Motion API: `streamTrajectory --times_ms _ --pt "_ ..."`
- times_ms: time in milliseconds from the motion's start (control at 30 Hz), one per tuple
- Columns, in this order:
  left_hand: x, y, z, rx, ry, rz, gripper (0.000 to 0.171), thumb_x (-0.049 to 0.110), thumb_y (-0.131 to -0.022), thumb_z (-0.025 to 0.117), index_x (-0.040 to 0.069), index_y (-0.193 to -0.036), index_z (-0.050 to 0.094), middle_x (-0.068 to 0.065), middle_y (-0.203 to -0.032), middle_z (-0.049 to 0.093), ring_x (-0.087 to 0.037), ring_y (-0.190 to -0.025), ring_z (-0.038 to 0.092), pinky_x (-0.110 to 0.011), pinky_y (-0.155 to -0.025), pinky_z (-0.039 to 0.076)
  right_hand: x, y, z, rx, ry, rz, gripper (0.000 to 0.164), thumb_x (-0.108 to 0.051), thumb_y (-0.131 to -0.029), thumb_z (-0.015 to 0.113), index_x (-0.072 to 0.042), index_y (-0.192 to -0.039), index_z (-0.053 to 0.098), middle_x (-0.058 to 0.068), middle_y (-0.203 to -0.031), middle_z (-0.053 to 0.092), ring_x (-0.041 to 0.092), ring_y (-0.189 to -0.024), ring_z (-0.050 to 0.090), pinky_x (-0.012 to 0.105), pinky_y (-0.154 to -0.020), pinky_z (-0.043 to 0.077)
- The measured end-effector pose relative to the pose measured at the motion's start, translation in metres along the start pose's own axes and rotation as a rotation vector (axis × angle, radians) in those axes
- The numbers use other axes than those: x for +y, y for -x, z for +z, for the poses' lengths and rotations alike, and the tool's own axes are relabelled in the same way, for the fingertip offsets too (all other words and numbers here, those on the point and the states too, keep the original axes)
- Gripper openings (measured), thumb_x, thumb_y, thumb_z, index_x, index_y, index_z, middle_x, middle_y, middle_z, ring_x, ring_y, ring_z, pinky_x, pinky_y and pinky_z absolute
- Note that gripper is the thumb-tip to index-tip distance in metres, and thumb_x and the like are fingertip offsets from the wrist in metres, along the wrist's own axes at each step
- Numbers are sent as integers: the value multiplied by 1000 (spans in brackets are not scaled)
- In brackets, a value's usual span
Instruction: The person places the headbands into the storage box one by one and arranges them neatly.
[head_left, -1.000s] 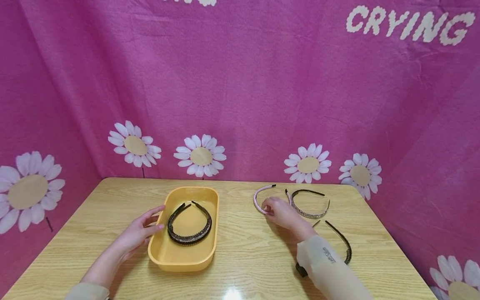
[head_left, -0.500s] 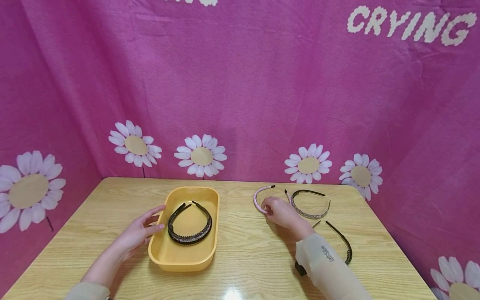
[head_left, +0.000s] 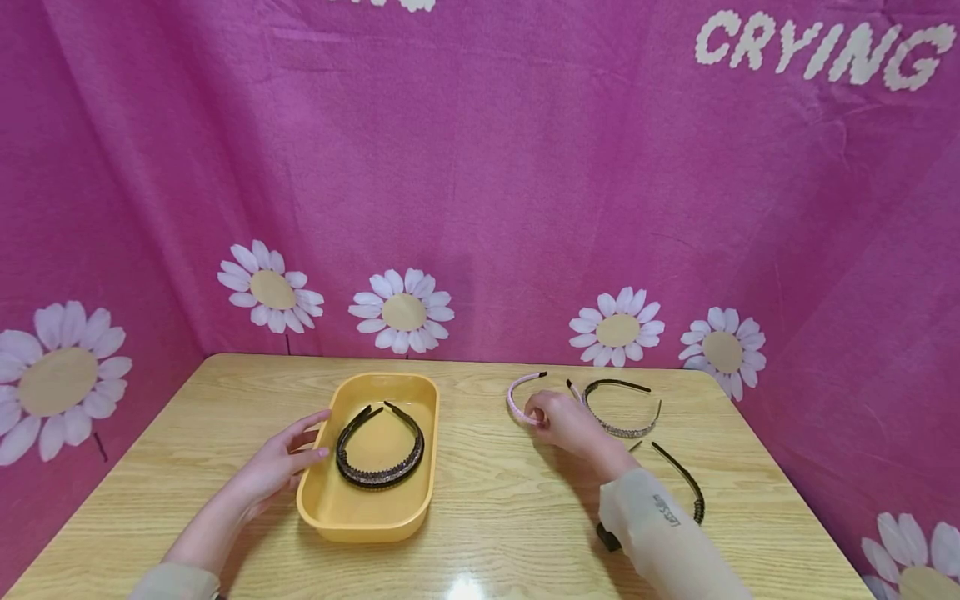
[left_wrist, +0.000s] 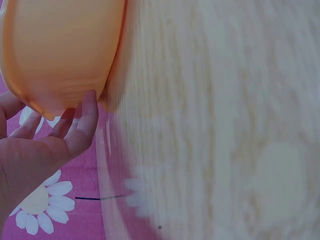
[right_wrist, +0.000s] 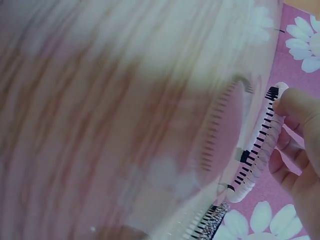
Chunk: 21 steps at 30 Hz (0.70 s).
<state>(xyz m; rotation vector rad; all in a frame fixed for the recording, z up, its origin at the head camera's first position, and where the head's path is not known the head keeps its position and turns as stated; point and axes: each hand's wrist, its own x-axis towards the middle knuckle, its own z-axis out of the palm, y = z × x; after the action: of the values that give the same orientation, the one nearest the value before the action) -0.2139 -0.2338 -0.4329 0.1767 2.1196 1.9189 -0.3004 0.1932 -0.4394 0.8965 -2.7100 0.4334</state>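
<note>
A pale pink headband (head_left: 515,401) sits pinched in the right hand (head_left: 564,423) near the far edge of the bench (head_left: 495,500).

The pink headband is a slim open hoop with a textured, wrapped-looking outer face, dark tips and a row of black comb teeth along its inner side; its opening points toward the magenta backdrop (head_left: 495,167). The right hand's grip is narrow, thumb and fingers closed on the band's curve; whether the hoop touches the bench is hard to tell. Just to its right lies a glittery headband (head_left: 628,432), with a black headband (head_left: 695,487) nearer the sleeve. The left hand (head_left: 272,468) keeps a loose, spread grip, touching the side of a yellow tray (head_left: 375,531) that holds dark headbands (head_left: 378,480).
</note>
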Motion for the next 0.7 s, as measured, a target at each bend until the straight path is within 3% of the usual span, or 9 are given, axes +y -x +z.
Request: streamTrajectory --times_ms 233,500,700 --pt "0 -1 0 11 -11 -17 63 11 -89 52 12 -142 19 -28 -138 22 -33 -112 46 -44 -83 49 -2 -2 -7 38 39 -66 18 -8 -68 74 -11 -83 64 -4 -72 58 6 -64 50 22 -58 44" --pt "1 0 0 1 -11 -12 64 10 -89 51 11 -142 17 -29 -138 21 -34 -112 46 -45 -84 48 -5 -1 -19 15 62 -55 25 -3 -65 75 -10 -87 64 -3 -71 55 8 -65 49 21 -56 44" --pt "0 -1 0 17 -13 -31 62 9 -89 50 14 -142 19 -27 -138 22 -34 -111 46 -45 -83 49 -4 0 -26 42 45 -74 29 2 -62 73 -11 -85 63 -5 -71 53 6 -64 48 19 -54 44"
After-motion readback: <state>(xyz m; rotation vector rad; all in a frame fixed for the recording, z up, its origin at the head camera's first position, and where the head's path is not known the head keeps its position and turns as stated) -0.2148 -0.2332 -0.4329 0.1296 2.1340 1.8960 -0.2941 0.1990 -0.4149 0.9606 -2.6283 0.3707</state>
